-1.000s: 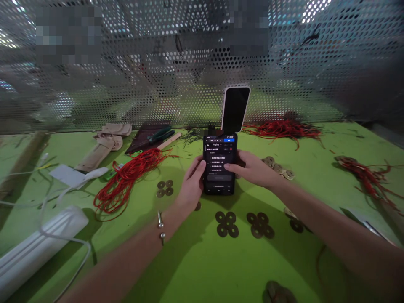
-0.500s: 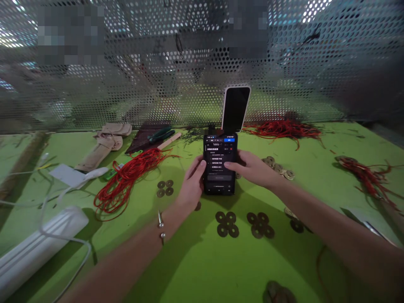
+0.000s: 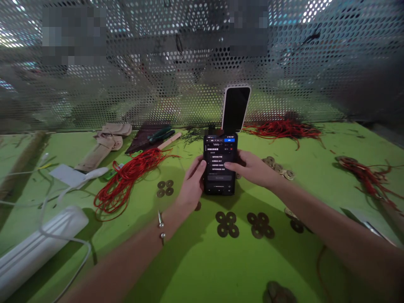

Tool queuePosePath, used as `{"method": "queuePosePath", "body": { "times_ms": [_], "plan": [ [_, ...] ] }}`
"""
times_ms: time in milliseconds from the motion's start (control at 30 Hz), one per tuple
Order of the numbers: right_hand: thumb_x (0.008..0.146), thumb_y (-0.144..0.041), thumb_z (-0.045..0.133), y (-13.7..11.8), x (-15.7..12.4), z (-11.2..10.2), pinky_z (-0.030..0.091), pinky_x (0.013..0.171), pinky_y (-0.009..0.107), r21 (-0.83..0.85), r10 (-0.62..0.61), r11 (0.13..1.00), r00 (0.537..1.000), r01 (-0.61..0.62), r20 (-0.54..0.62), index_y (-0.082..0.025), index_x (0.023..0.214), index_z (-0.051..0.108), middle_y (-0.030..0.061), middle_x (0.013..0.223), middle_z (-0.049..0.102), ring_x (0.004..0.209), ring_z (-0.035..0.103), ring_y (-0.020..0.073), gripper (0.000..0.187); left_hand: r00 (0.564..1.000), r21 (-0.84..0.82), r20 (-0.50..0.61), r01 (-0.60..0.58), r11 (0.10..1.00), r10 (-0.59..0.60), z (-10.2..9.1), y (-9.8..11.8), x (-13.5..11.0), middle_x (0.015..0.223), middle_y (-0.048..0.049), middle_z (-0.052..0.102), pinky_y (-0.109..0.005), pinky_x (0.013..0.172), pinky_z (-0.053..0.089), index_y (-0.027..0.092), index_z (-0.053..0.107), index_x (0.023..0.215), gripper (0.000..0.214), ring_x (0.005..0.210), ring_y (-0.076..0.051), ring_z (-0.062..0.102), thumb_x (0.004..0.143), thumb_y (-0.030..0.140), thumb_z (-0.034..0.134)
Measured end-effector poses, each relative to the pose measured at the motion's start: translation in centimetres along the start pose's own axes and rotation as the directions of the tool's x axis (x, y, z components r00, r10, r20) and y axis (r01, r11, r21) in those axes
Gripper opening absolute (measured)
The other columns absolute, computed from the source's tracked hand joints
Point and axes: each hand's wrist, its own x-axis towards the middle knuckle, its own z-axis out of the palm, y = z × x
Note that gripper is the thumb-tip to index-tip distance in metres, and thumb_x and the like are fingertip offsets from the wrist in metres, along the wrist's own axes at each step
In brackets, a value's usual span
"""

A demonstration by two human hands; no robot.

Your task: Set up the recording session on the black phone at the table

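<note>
A black smartphone (image 3: pixel 219 179) with a lit dark screen is held upright between my two hands, above the green table (image 3: pixel 176 269). My left hand (image 3: pixel 193 183) is closed round its left edge, thumb along the side. My right hand (image 3: pixel 254 168) grips the right edge, its thumb over the list on the screen; its other fingers are hidden behind the phone. Behind it a second phone (image 3: pixel 236 108) with a white frame and dark screen stands tilted. Nearer me lie groups of round, holed coins (image 3: pixel 227 224), with another group of coins (image 3: pixel 260 225) beside them.
At left are a bundle of red cord (image 3: pixel 126 181), green-handled pliers (image 3: pixel 159 134), a wooden stick (image 3: pixel 169 140), a white lamp bar (image 3: pixel 44 248) and cables. More red cord (image 3: pixel 284 128) lies at the back. A perforated metal panel (image 3: pixel 151 84) closes off the far side.
The list on the phone's screen has scrolled and shows different lines. Both hands keep their hold in the same place.
</note>
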Motion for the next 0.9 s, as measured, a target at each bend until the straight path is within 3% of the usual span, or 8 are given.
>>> {"method": "queuePosePath", "body": {
  "times_ms": [133, 333, 600, 733, 900],
  "plan": [
    [0.078, -0.033, 0.059, -0.19, -0.18, -0.06, 0.053, 0.077, 0.047, -0.015, 0.022, 1.000, 1.000, -0.022, 0.012, -0.014, 0.103, 0.054, 0.0138, 0.105, 0.066, 0.088, 0.064, 0.0302, 0.032, 1.000, 0.006, -0.022, 0.022, 1.000, -0.021, 0.19, 0.19, -0.14, 0.089, 0.0018, 0.071, -0.034, 0.096, 0.045, 0.024, 0.068, 0.092, 0.025, 0.091, -0.015, 0.064, 0.068, 0.029, 0.075],
    [0.086, -0.035, 0.047, 0.04, 0.20, -0.02, 0.049, 0.082, 0.049, -0.073, -0.034, 0.997, 0.999, 0.031, -0.037, -0.016, 0.096, 0.058, 0.0106, 0.100, 0.067, 0.091, 0.062, 0.0298, 0.024, 1.000, 0.006, -0.018, 0.010, 1.000, -0.010, 0.25, 0.16, -0.04, 0.090, 0.0016, 0.070, -0.034, 0.094, 0.046, 0.023, 0.068, 0.090, 0.024, 0.093, -0.016, 0.063, 0.068, 0.028, 0.075],
    [0.078, -0.032, 0.061, 0.35, 0.08, -0.01, 0.053, 0.078, 0.046, -0.002, -0.009, 1.000, 1.000, 0.009, 0.014, -0.016, 0.103, 0.055, 0.0119, 0.104, 0.066, 0.088, 0.064, 0.0288, 0.031, 0.999, 0.002, -0.044, 0.015, 1.000, -0.015, 0.16, 0.01, -0.06, 0.088, 0.0015, 0.071, -0.036, 0.095, 0.046, 0.023, 0.067, 0.092, 0.028, 0.092, -0.016, 0.064, 0.066, 0.029, 0.076],
    [0.085, -0.034, 0.051, 0.36, 0.19, 0.01, 0.050, 0.081, 0.046, -0.059, -0.020, 0.998, 0.999, 0.018, -0.037, -0.016, 0.097, 0.057, 0.0097, 0.100, 0.067, 0.090, 0.062, 0.0279, 0.022, 0.999, -0.007, -0.036, 0.010, 1.000, -0.010, 0.23, 0.16, -0.14, 0.088, 0.0014, 0.071, -0.035, 0.097, 0.045, 0.022, 0.067, 0.092, 0.028, 0.093, -0.016, 0.064, 0.066, 0.028, 0.076],
    [0.090, -0.038, 0.048, 0.34, 0.22, -0.05, 0.049, 0.085, 0.043, -0.023, -0.040, 0.999, 0.999, 0.039, -0.026, -0.018, 0.099, 0.058, 0.0070, 0.102, 0.067, 0.093, 0.062, 0.0259, 0.024, 1.000, -0.004, -0.012, 0.019, 1.000, -0.019, 0.20, 0.16, -0.14, 0.090, 0.0010, 0.070, -0.035, 0.097, 0.044, 0.022, 0.067, 0.092, 0.026, 0.096, -0.016, 0.063, 0.068, 0.028, 0.075]
  ]
}}
